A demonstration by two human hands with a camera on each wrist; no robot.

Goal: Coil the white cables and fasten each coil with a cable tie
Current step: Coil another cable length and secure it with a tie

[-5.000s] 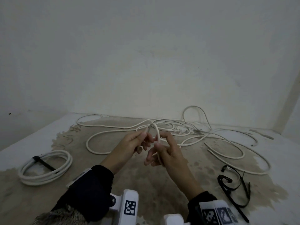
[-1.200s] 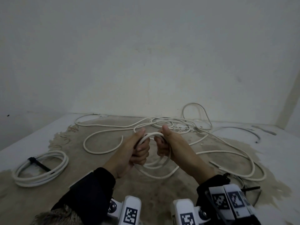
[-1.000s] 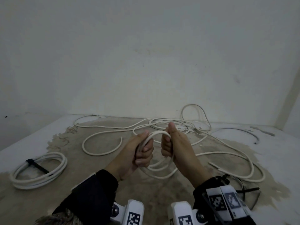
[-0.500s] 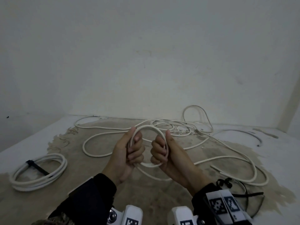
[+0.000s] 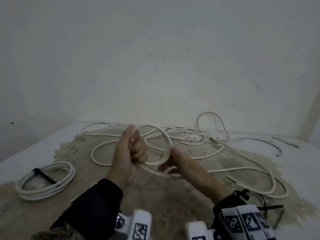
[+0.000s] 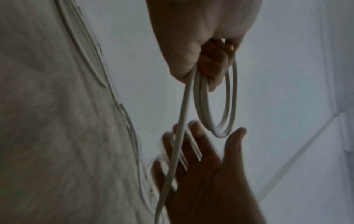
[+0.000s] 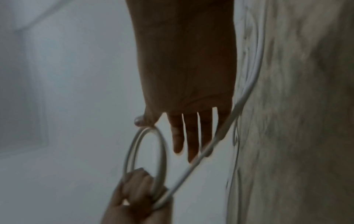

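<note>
One coil (image 5: 45,181) already lies finished at the left of the counter (image 5: 26,153), its white turns bound by a black cable tie (image 5: 44,175). A second is only begun: the left hand (image 5: 129,153) has its fingers curled round a small coil in progress (image 5: 156,144), two or so loops held up above the counter, as the left wrist view confirms. The right hand (image 5: 174,163) is spread, fingers straight and slightly apart; its thumb tip sits at the far edge of the loops and the trailing cable runs across its fingers, though blur hides whether they press it. From there the loose cable (image 5: 242,170) runs down to the right and away over the counter, and more white line lies tangled toward the back wall; how many separate cables that makes cannot be told. Spare black ties (image 5: 270,207) lie near the right wrist, partly hidden by the sleeve. By this showing the job is less than half done: most of the length is still to be gathered, and this coil has no tie yet.
</note>
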